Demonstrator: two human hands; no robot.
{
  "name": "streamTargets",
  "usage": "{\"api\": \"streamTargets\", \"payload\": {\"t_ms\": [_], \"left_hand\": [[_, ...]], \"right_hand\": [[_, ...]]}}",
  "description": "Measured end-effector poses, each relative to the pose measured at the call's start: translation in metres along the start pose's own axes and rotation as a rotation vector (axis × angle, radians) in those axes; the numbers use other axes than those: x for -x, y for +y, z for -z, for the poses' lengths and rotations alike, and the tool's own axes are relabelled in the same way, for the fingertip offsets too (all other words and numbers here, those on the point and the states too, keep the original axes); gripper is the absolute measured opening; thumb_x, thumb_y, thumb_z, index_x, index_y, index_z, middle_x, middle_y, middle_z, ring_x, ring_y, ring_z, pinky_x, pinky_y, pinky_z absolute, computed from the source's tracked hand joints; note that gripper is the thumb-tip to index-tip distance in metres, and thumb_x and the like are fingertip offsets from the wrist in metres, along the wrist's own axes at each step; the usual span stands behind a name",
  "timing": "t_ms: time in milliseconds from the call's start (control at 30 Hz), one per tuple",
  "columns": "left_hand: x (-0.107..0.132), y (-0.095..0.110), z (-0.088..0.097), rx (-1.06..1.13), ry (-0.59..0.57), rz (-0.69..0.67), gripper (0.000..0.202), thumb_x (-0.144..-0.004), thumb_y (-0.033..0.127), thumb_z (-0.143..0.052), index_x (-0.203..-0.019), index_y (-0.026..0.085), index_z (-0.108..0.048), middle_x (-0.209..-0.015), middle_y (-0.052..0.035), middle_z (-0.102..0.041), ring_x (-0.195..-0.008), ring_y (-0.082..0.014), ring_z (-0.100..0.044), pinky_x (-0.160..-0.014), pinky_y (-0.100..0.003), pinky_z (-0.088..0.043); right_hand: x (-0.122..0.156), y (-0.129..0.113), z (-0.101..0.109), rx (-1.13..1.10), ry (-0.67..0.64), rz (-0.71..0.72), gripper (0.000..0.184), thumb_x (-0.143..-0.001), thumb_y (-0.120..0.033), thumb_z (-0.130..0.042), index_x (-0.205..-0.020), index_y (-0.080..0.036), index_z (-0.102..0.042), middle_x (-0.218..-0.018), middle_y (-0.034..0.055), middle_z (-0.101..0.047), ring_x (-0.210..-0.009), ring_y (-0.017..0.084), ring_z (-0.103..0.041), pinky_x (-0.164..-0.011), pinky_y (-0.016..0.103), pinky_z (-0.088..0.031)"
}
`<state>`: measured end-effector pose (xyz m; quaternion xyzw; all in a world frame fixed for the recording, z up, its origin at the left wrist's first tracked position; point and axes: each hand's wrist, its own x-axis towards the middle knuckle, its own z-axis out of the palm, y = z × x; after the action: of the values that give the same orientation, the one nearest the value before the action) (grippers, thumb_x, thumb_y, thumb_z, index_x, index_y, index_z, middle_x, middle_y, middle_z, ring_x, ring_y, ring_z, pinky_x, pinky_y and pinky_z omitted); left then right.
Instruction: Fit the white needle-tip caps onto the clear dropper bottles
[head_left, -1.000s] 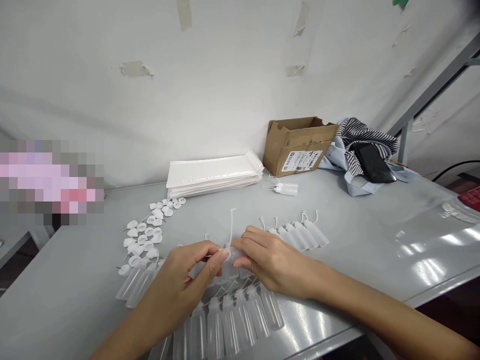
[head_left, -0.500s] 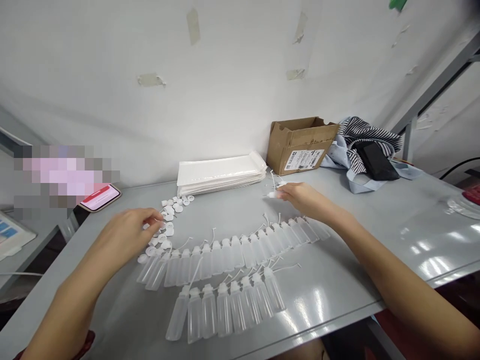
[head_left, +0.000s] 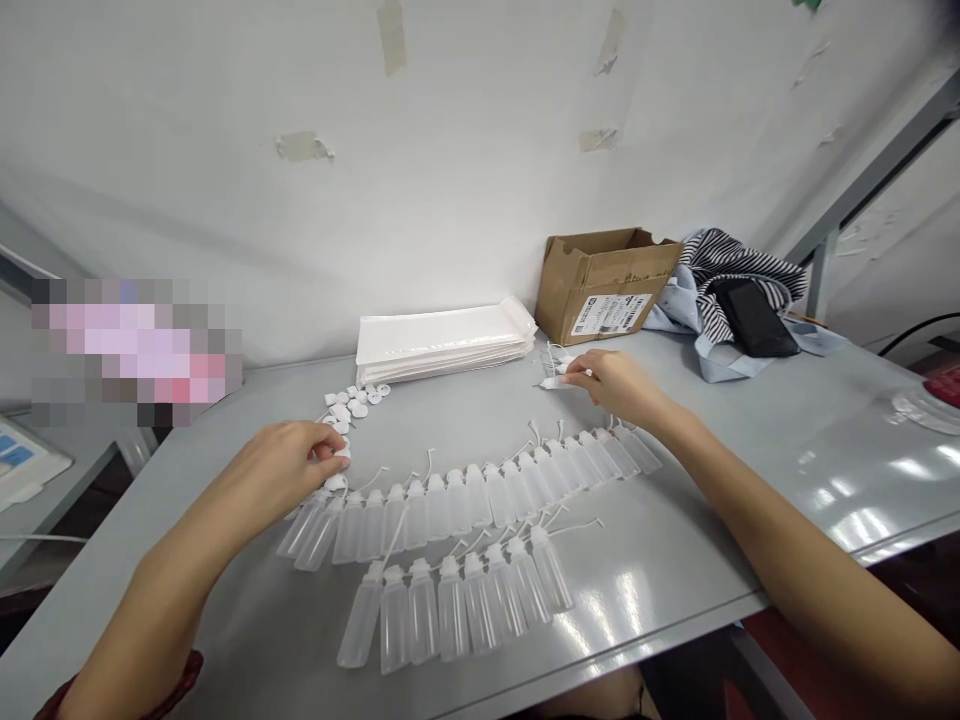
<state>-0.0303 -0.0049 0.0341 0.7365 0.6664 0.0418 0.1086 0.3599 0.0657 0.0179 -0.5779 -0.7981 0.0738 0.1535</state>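
Note:
Two rows of small clear plastic bottles lie side by side on the grey table (head_left: 675,560): a long back row (head_left: 480,495) and a shorter front row (head_left: 457,605). My left hand (head_left: 289,465) rests on the pile of small white caps (head_left: 349,405) at the left end of the back row, fingers curled and pinching a cap. My right hand (head_left: 611,385) reaches to the far side of the table and closes on a small needle-tip bottle (head_left: 555,381) lying near the cardboard box.
A stack of white padded envelopes (head_left: 442,342) lies against the wall. An open cardboard box (head_left: 604,283) stands to its right, beside striped cloth (head_left: 739,270) with a black phone (head_left: 754,318) on it. A metal frame post (head_left: 821,270) rises at far right.
Both hands left the bottle they held together at the centre. The left moved to the cap pile and pinched a cap; the right reached to the far bottle and closed on it.

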Motion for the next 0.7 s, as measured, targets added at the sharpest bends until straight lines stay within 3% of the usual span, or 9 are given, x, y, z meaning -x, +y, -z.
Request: {"api": "streamTargets", "payload": {"t_ms": [300, 467, 500, 567, 633, 700], "left_hand": [[-0.002, 0.007, -0.007, 0.001, 0.034, -0.032, 0.022, -0.077, 0.041, -0.052, -0.071, 0.024, -0.065, -0.075, -0.0064, -0.070, -0.076, -0.0280, -0.064, -0.065, -0.032, -0.042], [-0.001, 0.015, -0.003, 0.035, 0.069, -0.022, 0.029, -0.080, 0.046, -0.048, -0.080, 0.021, -0.064, -0.083, -0.0075, -0.069, -0.082, -0.0278, -0.062, -0.070, -0.034, -0.043], [0.000, 0.017, -0.002, 0.046, 0.077, -0.009, 0.031, -0.080, 0.047, -0.047, -0.081, 0.021, -0.064, -0.085, -0.0076, -0.069, -0.084, -0.0281, -0.062, -0.070, -0.034, -0.043], [0.003, 0.023, 0.000, 0.069, 0.099, 0.015, 0.032, -0.080, 0.049, -0.047, -0.083, 0.021, -0.063, -0.087, -0.0075, -0.068, -0.085, -0.0283, -0.061, -0.070, -0.034, -0.042], [0.006, 0.031, 0.003, 0.083, 0.131, 0.022, 0.031, -0.080, 0.047, -0.047, -0.086, 0.021, -0.062, -0.087, -0.0066, -0.067, -0.083, -0.0271, -0.060, -0.070, -0.033, -0.042], [0.010, 0.037, 0.005, 0.077, 0.153, 0.020, 0.029, -0.082, 0.044, -0.047, -0.088, 0.020, -0.061, -0.088, -0.0055, -0.066, -0.080, -0.0249, -0.059, -0.069, -0.031, -0.041]], "right_hand": [[0.000, 0.000, 0.005, -0.006, 0.159, -0.028, 0.020, -0.086, -0.020, -0.051, -0.081, -0.013, -0.069, -0.089, 0.0128, -0.066, -0.072, 0.022, -0.059, -0.067, 0.033, -0.041], [0.031, -0.036, 0.020, -0.148, 0.237, 0.045, 0.024, -0.093, -0.028, -0.047, -0.084, -0.016, -0.066, -0.086, 0.0085, -0.067, -0.068, 0.017, -0.060, -0.062, 0.028, -0.047], [0.044, -0.046, 0.022, -0.206, 0.198, 0.088, 0.025, -0.094, -0.031, -0.048, -0.082, -0.018, -0.065, -0.080, 0.0057, -0.067, -0.066, 0.016, -0.060, -0.058, 0.026, -0.047], [0.073, -0.067, 0.024, -0.468, -0.019, 0.251, 0.019, -0.093, -0.029, -0.053, -0.084, -0.018, -0.066, -0.084, 0.0041, -0.067, -0.070, 0.014, -0.061, -0.058, 0.024, -0.048], [0.100, -0.081, 0.023, -0.520, -0.203, 0.362, 0.013, -0.091, -0.027, -0.059, -0.096, -0.019, -0.066, -0.097, 0.0056, -0.066, -0.088, 0.016, -0.061, -0.075, 0.026, -0.051], [0.119, -0.089, 0.021, -0.505, -0.311, 0.404, 0.018, -0.089, -0.026, -0.062, -0.105, -0.019, -0.064, -0.106, 0.0068, -0.063, -0.096, 0.017, -0.059, -0.080, 0.028, -0.051]]}}
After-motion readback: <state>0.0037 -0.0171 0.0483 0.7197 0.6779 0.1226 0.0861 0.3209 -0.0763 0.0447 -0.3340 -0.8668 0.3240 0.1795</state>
